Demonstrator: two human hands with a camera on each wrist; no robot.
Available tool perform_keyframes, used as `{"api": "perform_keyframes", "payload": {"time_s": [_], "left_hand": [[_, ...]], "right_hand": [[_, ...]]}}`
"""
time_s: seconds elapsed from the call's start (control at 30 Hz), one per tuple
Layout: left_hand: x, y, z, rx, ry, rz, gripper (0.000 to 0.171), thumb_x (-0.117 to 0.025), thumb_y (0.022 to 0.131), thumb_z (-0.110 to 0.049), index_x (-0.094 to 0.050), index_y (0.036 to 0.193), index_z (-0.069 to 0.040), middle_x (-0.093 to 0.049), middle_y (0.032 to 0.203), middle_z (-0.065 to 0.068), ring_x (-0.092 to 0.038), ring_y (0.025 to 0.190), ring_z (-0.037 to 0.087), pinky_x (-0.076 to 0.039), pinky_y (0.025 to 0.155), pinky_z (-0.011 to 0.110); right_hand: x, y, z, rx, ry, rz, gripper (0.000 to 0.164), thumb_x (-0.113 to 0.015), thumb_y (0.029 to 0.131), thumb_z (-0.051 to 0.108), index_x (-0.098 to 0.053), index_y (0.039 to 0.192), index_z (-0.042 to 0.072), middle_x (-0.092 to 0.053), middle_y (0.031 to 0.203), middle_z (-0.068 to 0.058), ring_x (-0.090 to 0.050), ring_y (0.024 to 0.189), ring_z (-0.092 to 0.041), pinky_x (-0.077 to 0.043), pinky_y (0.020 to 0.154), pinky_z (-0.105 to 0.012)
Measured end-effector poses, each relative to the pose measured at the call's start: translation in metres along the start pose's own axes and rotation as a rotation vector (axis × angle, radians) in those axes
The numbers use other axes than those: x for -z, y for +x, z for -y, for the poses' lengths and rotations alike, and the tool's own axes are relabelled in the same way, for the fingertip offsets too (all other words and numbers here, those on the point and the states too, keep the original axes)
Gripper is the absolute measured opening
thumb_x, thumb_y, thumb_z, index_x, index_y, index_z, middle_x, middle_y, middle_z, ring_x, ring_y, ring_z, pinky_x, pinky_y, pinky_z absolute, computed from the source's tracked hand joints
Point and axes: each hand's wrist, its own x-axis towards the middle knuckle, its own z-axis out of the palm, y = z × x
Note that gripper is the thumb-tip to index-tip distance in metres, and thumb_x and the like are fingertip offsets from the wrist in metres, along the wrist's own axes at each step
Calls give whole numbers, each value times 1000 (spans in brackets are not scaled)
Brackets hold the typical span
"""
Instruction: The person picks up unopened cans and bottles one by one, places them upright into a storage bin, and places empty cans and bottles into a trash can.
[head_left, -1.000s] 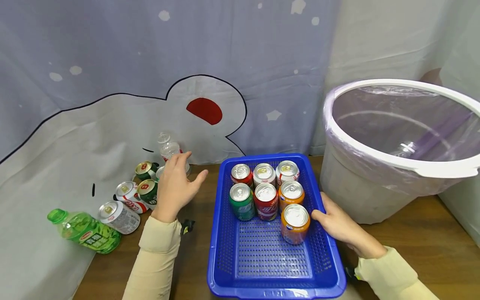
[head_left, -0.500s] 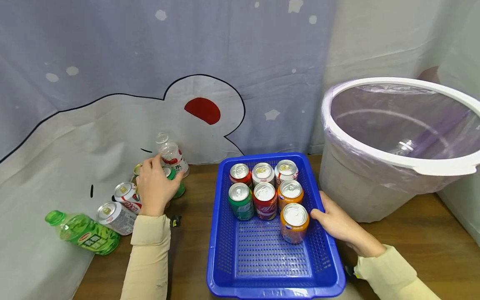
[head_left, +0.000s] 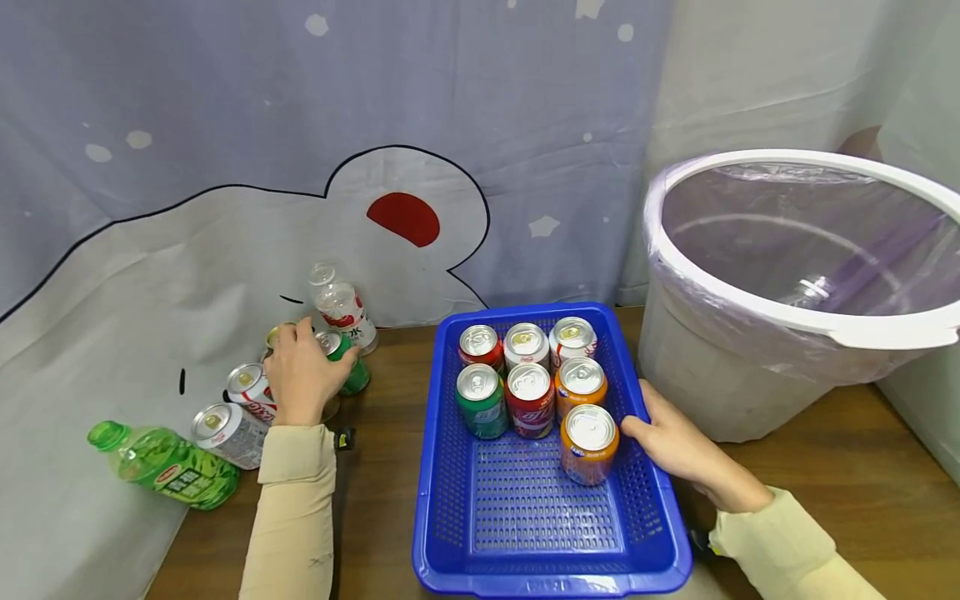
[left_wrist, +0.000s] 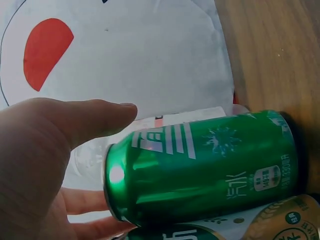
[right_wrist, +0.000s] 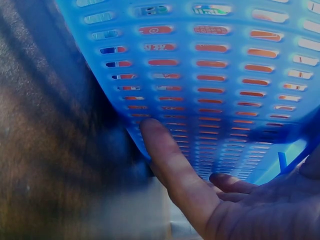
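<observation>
My left hand (head_left: 303, 379) reaches over the top of a green soda can (left_wrist: 215, 170) on the table. In the left wrist view its thumb lies alongside the can's upper end, slightly apart from it, while the other fingers pass behind. A can with a gold-and-green label (left_wrist: 280, 220) stands against the green one. My right hand (head_left: 678, 450) grips the right rim of a blue plastic basket (head_left: 540, 521), thumb over the edge and fingers against the perforated outer wall (right_wrist: 210, 90). Several upright cans fill the basket's far half, including an orange Fanta can (head_left: 588, 454) nearest me.
A clear bottle (head_left: 345, 312) stands behind the green can. At left are a red-and-white Coke can (head_left: 255, 390), a silver can (head_left: 231, 433) and a green-labelled bottle (head_left: 176, 467). A lined bin (head_left: 697, 358) stands right of the basket; a patterned curtain (head_left: 525, 150) hangs behind.
My left hand has moved left and slightly nearer me, then settled around the green can's top, uncovering the clear bottle. The right hand and basket have stayed in place.
</observation>
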Motion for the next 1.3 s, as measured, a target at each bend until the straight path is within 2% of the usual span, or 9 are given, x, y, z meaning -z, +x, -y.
{"api": "perform_keyframes", "payload": {"time_s": [0.37, 0.87, 1.1, 1.3], "left_hand": [[-3, 2, 6, 21, 35, 72, 83, -76, 87, -45, -48, 144, 8, -52, 141, 33, -51, 129, 50, -40, 100, 71], [-2, 0, 4, -23, 64, 91, 73, -76, 86, -41, -55, 138, 7, -59, 131, 33, -58, 117, 52, -42, 97, 71], [-3, -2, 1, -92, 86, 64, 70, -77, 84, -41, -59, 132, 7, -64, 122, 32, -62, 110, 54, -47, 96, 66], [-3, -7, -6, -202, 79, 59, 67, -81, 82, -38, -61, 126, 9, -65, 117, 31, -62, 108, 51, -47, 100, 63]], "right_hand": [[-1, -1, -1, 5, 9, 7, 47, -47, 95, -2, -34, 139, -11, -59, 124, -35, -71, 94, -31, -63, 74, -45], [0, 0, -1, -2, -9, -4, 47, -47, 96, -1, -34, 139, -10, -58, 125, -36, -71, 95, -33, -63, 75, -45], [-1, 0, 0, -1, 1, -3, 48, -47, 96, -1, -34, 141, -10, -58, 127, -37, -71, 96, -34, -63, 75, -45], [-1, 0, -1, 0, 0, -2, 47, -47, 95, -2, -34, 140, -10, -59, 125, -36, -71, 95, -32, -63, 74, -45]]}}
